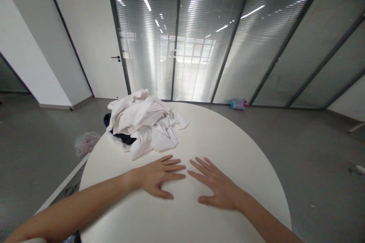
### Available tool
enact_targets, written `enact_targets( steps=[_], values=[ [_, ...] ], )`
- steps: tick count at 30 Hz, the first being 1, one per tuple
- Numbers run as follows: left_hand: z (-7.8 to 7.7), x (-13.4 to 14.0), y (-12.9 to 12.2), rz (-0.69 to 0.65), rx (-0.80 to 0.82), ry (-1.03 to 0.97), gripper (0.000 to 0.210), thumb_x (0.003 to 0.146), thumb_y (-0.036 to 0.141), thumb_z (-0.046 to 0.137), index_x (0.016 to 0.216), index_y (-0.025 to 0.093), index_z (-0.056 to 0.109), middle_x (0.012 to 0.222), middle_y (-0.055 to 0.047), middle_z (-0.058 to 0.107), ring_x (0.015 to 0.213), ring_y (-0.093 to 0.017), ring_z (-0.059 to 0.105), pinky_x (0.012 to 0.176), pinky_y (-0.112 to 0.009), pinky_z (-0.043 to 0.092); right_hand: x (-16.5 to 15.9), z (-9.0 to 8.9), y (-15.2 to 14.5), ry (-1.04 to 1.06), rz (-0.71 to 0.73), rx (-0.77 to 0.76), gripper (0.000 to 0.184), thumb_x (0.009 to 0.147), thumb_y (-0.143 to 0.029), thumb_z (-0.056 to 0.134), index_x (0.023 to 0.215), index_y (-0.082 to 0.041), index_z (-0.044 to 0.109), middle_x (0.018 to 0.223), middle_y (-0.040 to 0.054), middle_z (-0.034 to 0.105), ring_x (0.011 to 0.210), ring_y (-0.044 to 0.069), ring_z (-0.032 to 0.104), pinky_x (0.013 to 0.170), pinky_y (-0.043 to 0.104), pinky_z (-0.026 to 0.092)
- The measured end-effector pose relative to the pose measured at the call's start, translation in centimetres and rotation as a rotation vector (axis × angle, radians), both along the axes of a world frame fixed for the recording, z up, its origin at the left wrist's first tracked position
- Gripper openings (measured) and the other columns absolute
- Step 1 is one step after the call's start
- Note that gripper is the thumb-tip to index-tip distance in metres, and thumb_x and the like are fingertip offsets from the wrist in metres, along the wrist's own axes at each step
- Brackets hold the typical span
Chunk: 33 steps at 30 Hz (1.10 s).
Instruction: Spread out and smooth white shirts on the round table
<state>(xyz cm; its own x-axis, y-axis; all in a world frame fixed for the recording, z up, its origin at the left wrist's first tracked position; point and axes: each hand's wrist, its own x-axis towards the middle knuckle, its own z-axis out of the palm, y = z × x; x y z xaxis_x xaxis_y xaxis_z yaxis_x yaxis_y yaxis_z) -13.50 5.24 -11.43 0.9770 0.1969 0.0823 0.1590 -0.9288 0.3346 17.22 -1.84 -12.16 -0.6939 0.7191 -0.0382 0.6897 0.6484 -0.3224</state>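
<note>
bare left hand (155, 175) and bare right hand (217, 185) are laid palm-down on round white table (236, 146), fingers spread wide, nothing held. crumpled white cloth pile (145, 117), dark navy fabric (125, 138) partly covered beneath, is set beyond left hand, likely so hands are given room.

The pile (149, 123) is a raised obstacle on the table (253, 171): a hand sliding low would run into it. Right of the pile, bare table gives a broad way through. On the pile's near side the left hand (155, 175) is spread just beside it, leaving only a narrow strip, and the left forearm (85, 205) bars entry from the pile's near left. The right hand (218, 186) blocks some table to the pile's near right; a slim gap parts the two hands. Above the pile, the air is open.
</note>
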Motion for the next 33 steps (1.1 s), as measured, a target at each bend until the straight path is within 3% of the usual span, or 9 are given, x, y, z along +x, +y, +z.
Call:
enact_targets(
  steps=[16,19,21,22,24,26,28,30,33],
  values=[
    [0.0,0.0,-0.1,-0.004,0.038,-0.018,0.079,0.084,0.059,0.064,0.152,0.027,0.039,0.159,-0.009,0.035,0.147,-0.037,0.029,0.119,-0.056,0.02,0.1,-0.1,-0.1,0.015,0.004,0.016,0.082,0.087,-0.069,0.056,0.156,-0.036,0.027,0.165,0.0049,0.015,0.152,0.032,0.01,0.121,0.058,0.005],
    [-0.3,0.2,-0.1,-0.012,0.089,-0.138,0.068,0.083,0.058,0.067,0.14,0.023,0.054,0.147,-0.012,0.052,0.138,-0.035,0.045,0.114,-0.051,0.032,0.1,-0.4,0.2,0.122,-0.025,0.087,0.065,0.09,-0.063,0.057,0.146,-0.031,0.049,0.155,0.0088,0.042,0.144,0.031,0.033,0.119,0.054,0.021],
    [-0.4,0.4,-0.1,0.017,0.136,-0.271,0.034,0.09,0.047,0.063,0.111,0.02,0.07,0.113,-0.011,0.074,0.109,-0.026,0.067,0.095,-0.037,0.048,0.4,-0.8,0.7,0.274,-0.183,0.167,0.04,0.097,-0.054,0.049,0.114,-0.024,0.069,0.12,0.0101,0.068,0.114,0.025,0.06,0.102,0.042,0.043],
    [-0.3,0.3,0.0,0.056,0.172,-0.352,0.023,0.094,0.038,0.059,0.09,0.019,0.071,0.088,-0.008,0.076,0.086,-0.02,0.071,0.08,-0.031,0.05,0.6,-1.1,1.1,0.354,-0.305,0.213,0.039,0.1,-0.05,0.044,0.094,-0.021,0.07,0.096,0.0079,0.071,0.092,0.021,0.064,0.086,0.034,0.049],
    [0.4,-0.1,0.5,0.178,0.277,-0.523,0.04,0.098,0.024,0.052,0.058,0.019,0.055,0.051,0.0,0.058,0.049,-0.012,0.056,0.056,-0.026,0.041,1.0,-1.6,1.8,0.46,-0.532,0.276,0.046,0.101,-0.047,0.038,0.067,-0.021,0.055,0.063,0.0008,0.057,0.06,0.015,0.053,0.059,0.026,0.042],
    [2.0,-1.1,1.6,0.347,0.41,-0.713,0.047,0.097,0.019,0.051,0.051,0.02,0.041,0.043,0.004,0.043,0.04,-0.01,0.042,0.049,-0.027,0.033,1.4,-2.2,2.3,0.439,-0.625,0.273,0.045,0.099,-0.045,0.04,0.06,-0.022,0.043,0.053,-0.0031,0.045,0.05,0.013,0.042,0.051,0.025,0.032],
    [4.4,-2.7,3.5,0.58,0.53,-0.882,0.039,0.096,0.021,0.053,0.057,0.02,0.046,0.051,0.003,0.05,0.048,-0.011,0.049,0.054,-0.026,0.037,1.5,-2.5,2.6,0.34,-0.603,0.234,0.042,0.095,-0.041,0.042,0.058,-0.022,0.038,0.05,-0.0038,0.042,0.049,0.012,0.04,0.052,0.026,0.028],
    [7.1,-4.6,5.8,0.897,0.612,-0.917,0.017,0.092,0.031,0.059,0.08,0.019,0.061,0.079,-0.005,0.067,0.076,-0.018,0.064,0.071,-0.03,0.047,1.5,-2.7,2.7,0.25,-0.571,0.204,0.04,0.093,-0.04,0.044,0.058,-0.022,0.039,0.051,-0.0034,0.044,0.05,0.013,0.04,0.054,0.027,0.026],
    [10.0,-7.1,9.2,1.22,0.628,-0.608,0.043,0.08,0.043,0.072,0.115,0.019,0.064,0.126,-0.016,0.062,0.121,-0.035,0.053,0.096,-0.05,0.041,1.4,-2.6,2.6,0.226,-0.564,0.164,0.041,0.094,-0.044,0.042,0.06,-0.022,0.039,0.054,-0.0028,0.047,0.052,0.013,0.042,0.056,0.027,0.026]
  ],
)
